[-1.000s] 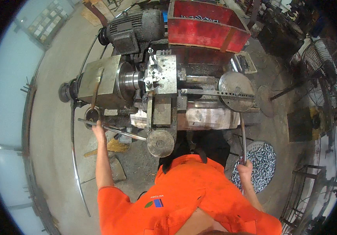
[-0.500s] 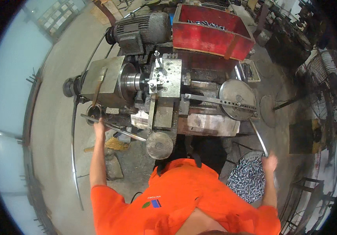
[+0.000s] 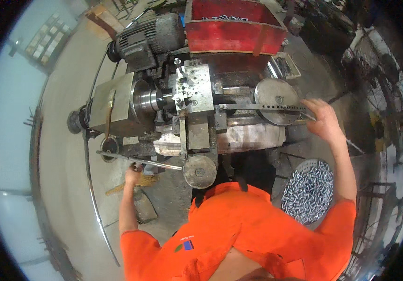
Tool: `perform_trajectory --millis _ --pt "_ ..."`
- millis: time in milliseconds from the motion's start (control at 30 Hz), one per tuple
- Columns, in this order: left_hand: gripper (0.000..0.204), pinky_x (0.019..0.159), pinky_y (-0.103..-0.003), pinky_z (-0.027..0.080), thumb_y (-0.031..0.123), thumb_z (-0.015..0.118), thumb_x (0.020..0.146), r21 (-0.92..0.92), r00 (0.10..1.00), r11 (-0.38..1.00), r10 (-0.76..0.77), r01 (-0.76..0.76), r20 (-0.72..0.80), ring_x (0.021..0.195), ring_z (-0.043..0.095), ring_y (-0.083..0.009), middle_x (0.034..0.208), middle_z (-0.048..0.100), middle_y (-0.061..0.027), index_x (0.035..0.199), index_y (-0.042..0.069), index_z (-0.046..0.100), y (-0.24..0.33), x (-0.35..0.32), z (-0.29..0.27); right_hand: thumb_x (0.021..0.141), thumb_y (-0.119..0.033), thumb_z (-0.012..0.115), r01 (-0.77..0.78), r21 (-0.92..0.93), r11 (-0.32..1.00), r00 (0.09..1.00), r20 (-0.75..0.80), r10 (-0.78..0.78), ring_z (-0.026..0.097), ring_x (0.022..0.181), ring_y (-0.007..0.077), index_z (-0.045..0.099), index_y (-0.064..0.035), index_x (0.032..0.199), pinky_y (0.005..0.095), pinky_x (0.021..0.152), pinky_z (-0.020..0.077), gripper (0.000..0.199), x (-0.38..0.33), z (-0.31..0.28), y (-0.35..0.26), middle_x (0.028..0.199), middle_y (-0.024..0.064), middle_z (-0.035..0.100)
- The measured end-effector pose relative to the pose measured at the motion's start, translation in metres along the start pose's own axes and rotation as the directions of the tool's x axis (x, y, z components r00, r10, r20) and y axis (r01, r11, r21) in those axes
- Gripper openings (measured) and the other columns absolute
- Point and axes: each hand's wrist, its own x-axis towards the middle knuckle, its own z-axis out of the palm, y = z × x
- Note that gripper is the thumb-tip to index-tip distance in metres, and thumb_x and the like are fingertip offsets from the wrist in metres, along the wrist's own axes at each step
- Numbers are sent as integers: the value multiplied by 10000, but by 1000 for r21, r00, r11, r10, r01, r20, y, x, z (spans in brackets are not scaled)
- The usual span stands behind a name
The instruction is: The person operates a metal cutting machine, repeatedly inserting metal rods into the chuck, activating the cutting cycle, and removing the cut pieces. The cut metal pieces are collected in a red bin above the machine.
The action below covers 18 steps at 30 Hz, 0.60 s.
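A lathe-like machine stands before me, with a shiny round chuck [image 3: 148, 100] and a metal tool block [image 3: 196, 89]. My right hand [image 3: 324, 121] is wrapped round a thin lever rod [image 3: 354, 146] beside the large metal disc [image 3: 276, 96]. A flat bar with a row of holes [image 3: 243, 107] runs across that disc. My left hand [image 3: 133, 174] is closed just below a long metal handle rod [image 3: 160, 164], which reaches to a smaller round disc [image 3: 200, 172]. Something dark shows at its fingers, too small to name.
A red bin [image 3: 234, 38] with small metal parts stands behind the machine, next to an electric motor [image 3: 150, 37]. A round basket of shiny metal pieces [image 3: 307, 192] sits on the right. A fan [image 3: 370, 61] is at far right, a long thin rod [image 3: 99, 220] at left.
My right hand has moved up and inward along the lever rod, which has swung up to the right. My left hand has come down off the long handle rod. The view has shifted.
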Motion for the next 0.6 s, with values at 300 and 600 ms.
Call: perform_trajectory --millis 300,600 --pt "504 681 -435 515 513 519 830 260 962 935 -199 243 -184 859 633 -359 885 642 -209 947 34 623 42 -5 85 558 -115 622 833 92 546 506 -526 -683 546 659 243 623 5 915 322 564 460 376 24 -91 -182 833 108 584" --pt "469 776 -441 496 495 533 821 455 988 885 37 -102 150 921 625 -328 966 645 -164 1012 70 585 49 -3 32 658 -174 621 935 -9 355 251 -691 -678 544 602 206 623 -12 922 286 522 458 309 19 -102 -238 771 90 585"
